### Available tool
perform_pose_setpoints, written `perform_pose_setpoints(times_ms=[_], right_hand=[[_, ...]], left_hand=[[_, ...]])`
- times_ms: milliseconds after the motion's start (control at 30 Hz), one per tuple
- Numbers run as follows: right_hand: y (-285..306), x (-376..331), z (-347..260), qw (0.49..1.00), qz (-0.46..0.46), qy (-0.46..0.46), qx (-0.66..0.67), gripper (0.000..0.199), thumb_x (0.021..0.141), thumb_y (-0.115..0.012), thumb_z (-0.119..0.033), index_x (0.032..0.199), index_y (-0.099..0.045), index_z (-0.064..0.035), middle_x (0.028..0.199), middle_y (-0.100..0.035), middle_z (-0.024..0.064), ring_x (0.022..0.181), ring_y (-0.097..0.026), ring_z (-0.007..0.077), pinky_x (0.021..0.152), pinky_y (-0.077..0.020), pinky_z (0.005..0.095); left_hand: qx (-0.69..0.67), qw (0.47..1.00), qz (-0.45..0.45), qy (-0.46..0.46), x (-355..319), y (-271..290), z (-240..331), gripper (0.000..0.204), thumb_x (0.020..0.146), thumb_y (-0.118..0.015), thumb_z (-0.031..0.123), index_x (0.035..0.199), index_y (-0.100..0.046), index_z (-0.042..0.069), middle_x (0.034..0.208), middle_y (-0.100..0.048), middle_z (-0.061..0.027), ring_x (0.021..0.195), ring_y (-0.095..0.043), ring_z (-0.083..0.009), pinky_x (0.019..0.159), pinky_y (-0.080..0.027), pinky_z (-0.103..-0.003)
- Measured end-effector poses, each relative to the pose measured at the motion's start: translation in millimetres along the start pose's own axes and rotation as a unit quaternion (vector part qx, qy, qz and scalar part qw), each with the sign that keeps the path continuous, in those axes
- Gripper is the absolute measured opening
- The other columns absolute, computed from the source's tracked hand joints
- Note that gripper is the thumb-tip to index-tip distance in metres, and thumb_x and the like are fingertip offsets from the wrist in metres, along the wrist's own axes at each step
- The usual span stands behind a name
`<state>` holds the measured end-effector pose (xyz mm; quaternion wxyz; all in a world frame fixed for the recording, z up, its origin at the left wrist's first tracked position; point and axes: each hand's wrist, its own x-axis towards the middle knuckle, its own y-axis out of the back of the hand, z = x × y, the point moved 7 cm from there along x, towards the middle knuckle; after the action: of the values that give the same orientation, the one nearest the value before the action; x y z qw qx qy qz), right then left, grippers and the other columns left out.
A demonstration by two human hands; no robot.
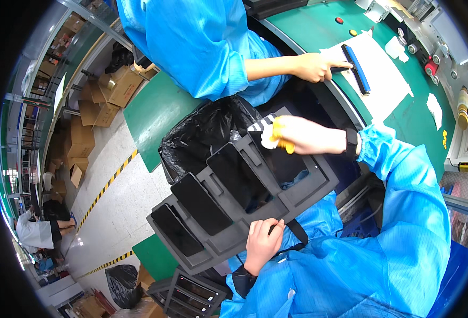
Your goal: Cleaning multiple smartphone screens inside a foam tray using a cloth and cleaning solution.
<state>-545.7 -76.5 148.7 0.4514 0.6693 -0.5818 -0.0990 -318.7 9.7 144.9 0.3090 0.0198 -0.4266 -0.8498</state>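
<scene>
A black moulded tray [239, 224] tilts across the middle in front of me, with black phone-like glass panels [201, 204] lying in its slots. My left hand [264, 243] grips the tray's near edge, fingers curled over the rim. Over the right-hand panel [286, 165], my right hand [308, 137] is closed, with yellow covers on its fingertips. It pinches a small white piece with a black-and-white striped end [261, 123], whose exact kind I cannot make out. Whether that piece touches the panel is unclear.
Opposite, a co-worker's hand [313, 67] holds a blue roller [357, 69] over a white sheet [387, 98] on a green bench. A black bin bag [191, 132] stands beyond the tray. Another slotted black tray [186, 297] lies below left; cardboard boxes [120, 87] stand farther left.
</scene>
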Motion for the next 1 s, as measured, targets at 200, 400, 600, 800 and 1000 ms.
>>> perform_pose_setpoints(times_ms=[200,400,600,800,1000], right_hand=[[19,41,28,0.996,0.055,-0.069,-0.031,0.014,0.08,-0.063,-0.008,0.092,-0.059,-0.0042,0.086,-0.057,0.0135,0.081,-0.055,0.0341,0.07,-0.0465,0.041],[-1,22,9,0.997,-0.001,-0.008,-0.071,0.015,0.079,-0.064,-0.007,0.092,-0.059,-0.0043,0.083,-0.054,0.0132,0.081,-0.055,0.0326,0.072,-0.0469,0.0404],[-26,-3,-25,0.995,-0.085,0.019,-0.042,0.02,0.072,-0.063,-0.008,0.091,-0.059,-0.0019,0.085,-0.057,0.0168,0.083,-0.057,0.0361,0.072,-0.0482,0.0427],[-32,-42,-64,0.983,-0.181,-0.016,0.025,0.019,0.072,-0.062,-0.004,0.092,-0.06,-0.0013,0.086,-0.057,0.0156,0.085,-0.058,0.0334,0.074,-0.0504,0.0404],[-28,-13,-32,0.995,-0.089,-0.02,-0.037,0.026,0.069,-0.065,-0.003,0.095,-0.06,-0.0016,0.088,-0.058,0.0155,0.084,-0.057,0.0349,0.075,-0.049,0.0392]], left_hand=[[0.018,0.999,0.032,0.025,-17,13,-3,0.018,0.071,-0.075,0.005,0.086,-0.066,0.005,0.085,-0.057,-0.0056,0.074,-0.055,-0.0237,0.067,-0.044,-0.034],[0.015,0.999,0.029,0.009,-11,8,-1,0.019,0.07,-0.076,0.005,0.087,-0.065,0.005,0.085,-0.057,-0.0056,0.074,-0.055,-0.0234,0.067,-0.044,-0.034],[0.014,0.999,0.033,0.013,-15,9,-5,0.02,0.07,-0.075,0.004,0.088,-0.065,0.004,0.085,-0.057,-0.006,0.074,-0.055,-0.0235,0.066,-0.044,-0.034],[0.022,0.999,0.034,0.008,-13,9,-2,0.019,0.071,-0.075,0.004,0.088,-0.065,0.004,0.085,-0.057,-0.0063,0.074,-0.056,-0.0237,0.066,-0.044,-0.034],[0.012,0.999,0.037,0.005,-14,7,-3,0.018,0.072,-0.074,0.004,0.088,-0.065,0.004,0.085,-0.057,-0.0065,0.075,-0.056,-0.0241,0.066,-0.044,-0.034]])
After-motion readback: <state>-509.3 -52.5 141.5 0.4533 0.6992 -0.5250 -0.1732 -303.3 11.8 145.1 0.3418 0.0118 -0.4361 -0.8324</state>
